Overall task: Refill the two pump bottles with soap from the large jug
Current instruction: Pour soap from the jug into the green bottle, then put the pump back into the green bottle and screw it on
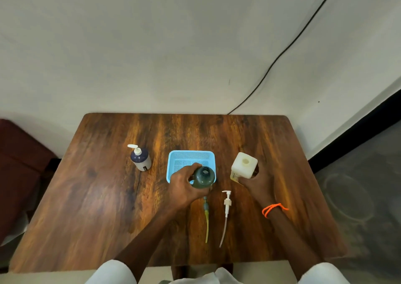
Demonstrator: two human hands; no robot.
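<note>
Nearest, two white sleeves (112,271) frame the bottom edge, and both bare forearms reach out over the wooden tabletop (91,207). Between the forearms lie two removed pump heads with their dip tubes pointing back toward the person: a greenish pump (206,216) with a yellowish tube on the left, its head end hidden under the left hand, and a white pump (226,205) with a pale tube just to its right. The two lie close together without touching.

An orange thread bracelet (273,208) circles the right wrist. Farther out, the left hand (184,185) wraps around the side of an open dark green bottle (204,177), its fingers (195,166) clamped on the bottle's body; the bottle stands upright with its open neck facing up, over the near edge of a light blue mesh basket (191,157). Whether the bottle rests in the basket or is held just above it cannot be told. To the right, the right hand (257,182) grips the uncapped, cream-white soap jug (244,165) from its near side, fingers closed around it; the jug is upright, near the basket but apart from it.

Well to the left of the basket stands a dark pump bottle (141,160) with its white pump on. Beyond the tabletop, a black cable (282,53) runs down the pale wall.
</note>
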